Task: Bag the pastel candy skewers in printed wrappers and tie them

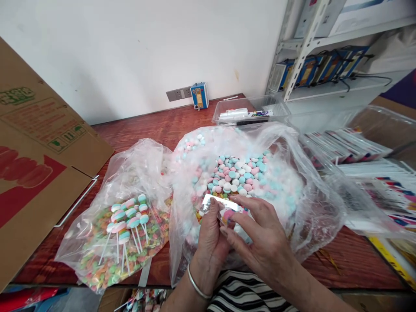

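My left hand [210, 238], with a silver bangle at the wrist, is closed around a small shiny packet [224, 204], its thumb on the front. Colours show on the packet's lower part; glare whitens its upper edge. My right hand [264, 229] holds the packet's right side with bent fingers and thumb. Both hands are above the near side of a large clear bag [185, 173] of pink, blue and white round candies [235, 173]. To the left, striped candy lollipops [125, 214] on white sticks lie on a bag of small multicoloured candies [92, 260].
A cardboard box [42, 143] stands at the left of the red-brown table [139, 121]. Behind the candies are a clear tray [251, 117] and a blue device [199, 95] by the wall. At right, a clear bin [383, 117] holds packaging, below a metal shelf [302, 56].
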`<control>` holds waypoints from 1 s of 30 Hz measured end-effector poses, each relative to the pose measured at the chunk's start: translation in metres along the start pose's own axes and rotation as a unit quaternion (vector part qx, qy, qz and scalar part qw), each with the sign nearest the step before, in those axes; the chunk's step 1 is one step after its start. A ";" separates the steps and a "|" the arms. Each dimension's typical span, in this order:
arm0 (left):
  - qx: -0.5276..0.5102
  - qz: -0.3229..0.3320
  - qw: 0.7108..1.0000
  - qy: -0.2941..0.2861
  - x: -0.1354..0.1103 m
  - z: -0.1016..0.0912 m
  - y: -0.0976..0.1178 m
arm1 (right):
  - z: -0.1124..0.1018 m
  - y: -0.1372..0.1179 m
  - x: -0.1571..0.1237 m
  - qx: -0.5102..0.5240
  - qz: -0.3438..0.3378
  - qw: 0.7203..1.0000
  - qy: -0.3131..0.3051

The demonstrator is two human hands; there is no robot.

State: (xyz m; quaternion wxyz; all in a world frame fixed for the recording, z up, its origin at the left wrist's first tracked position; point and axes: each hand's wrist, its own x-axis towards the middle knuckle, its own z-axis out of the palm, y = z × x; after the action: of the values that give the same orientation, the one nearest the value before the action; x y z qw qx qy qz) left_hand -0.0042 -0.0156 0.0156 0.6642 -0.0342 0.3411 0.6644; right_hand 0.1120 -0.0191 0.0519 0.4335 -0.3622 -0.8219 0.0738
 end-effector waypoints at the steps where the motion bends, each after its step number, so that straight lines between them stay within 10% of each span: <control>1: -0.007 0.010 1.000 -0.017 -0.002 -0.001 0.003 | 0.002 0.000 0.002 0.000 -0.004 1.000 0.000; 6: 0.008 0.054 0.994 -0.096 -0.011 -0.011 0.013 | 0.008 0.002 0.006 0.021 -0.006 1.000 -0.016; 19: -0.090 -0.064 0.993 -0.045 -0.002 -0.013 0.012 | 0.009 -0.003 0.008 0.038 -0.054 0.998 -0.012; 24: -0.066 -0.010 0.996 -0.053 -0.011 -0.010 0.023 | 0.003 -0.007 0.006 0.114 -0.034 0.993 -0.016; 30: -0.064 0.163 0.983 -0.060 -0.051 -0.043 0.083 | 0.029 -0.009 0.030 0.188 0.025 0.980 -0.058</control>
State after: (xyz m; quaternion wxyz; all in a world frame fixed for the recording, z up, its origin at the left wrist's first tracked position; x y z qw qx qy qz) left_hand -0.0908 -0.0719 0.0417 0.5624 0.0189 0.2585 0.7852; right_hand 0.0744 0.0001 0.0578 0.4437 -0.2897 -0.8076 0.2588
